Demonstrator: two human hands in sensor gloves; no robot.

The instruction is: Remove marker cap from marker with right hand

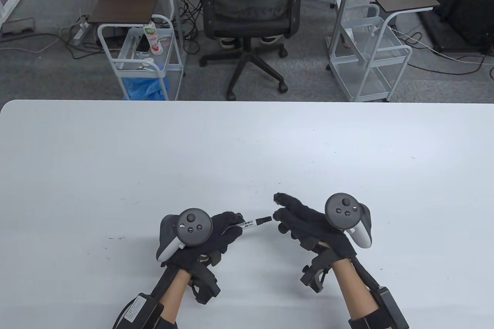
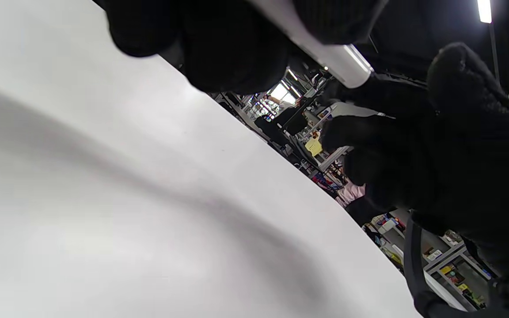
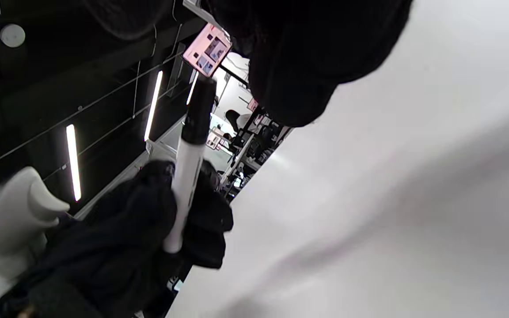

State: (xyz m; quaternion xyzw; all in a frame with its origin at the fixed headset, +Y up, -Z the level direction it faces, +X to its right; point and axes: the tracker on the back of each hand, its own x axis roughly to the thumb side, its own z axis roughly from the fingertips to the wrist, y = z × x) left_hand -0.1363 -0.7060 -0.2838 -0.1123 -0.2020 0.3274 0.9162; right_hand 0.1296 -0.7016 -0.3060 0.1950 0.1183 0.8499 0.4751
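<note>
A marker with a white barrel (image 1: 249, 224) and a black cap (image 1: 264, 220) is held just above the white table (image 1: 247, 144). My left hand (image 1: 235, 225) grips the barrel, with the cap end pointing right. My right hand (image 1: 279, 207) is open, its fingertips (image 1: 276, 214) right at the cap's tip but not closed around it. In the right wrist view the cap (image 3: 199, 110) stands free of my right fingers (image 3: 307, 66), and the left hand (image 3: 148, 229) wraps the barrel (image 3: 186, 176). The left wrist view shows the barrel (image 2: 325, 48) under my left fingers (image 2: 219, 44).
Beyond the table's far edge stand a black office chair (image 1: 249, 9) and two white wire carts (image 1: 142, 59) (image 1: 370, 59) on the floor. Nothing else lies on the table.
</note>
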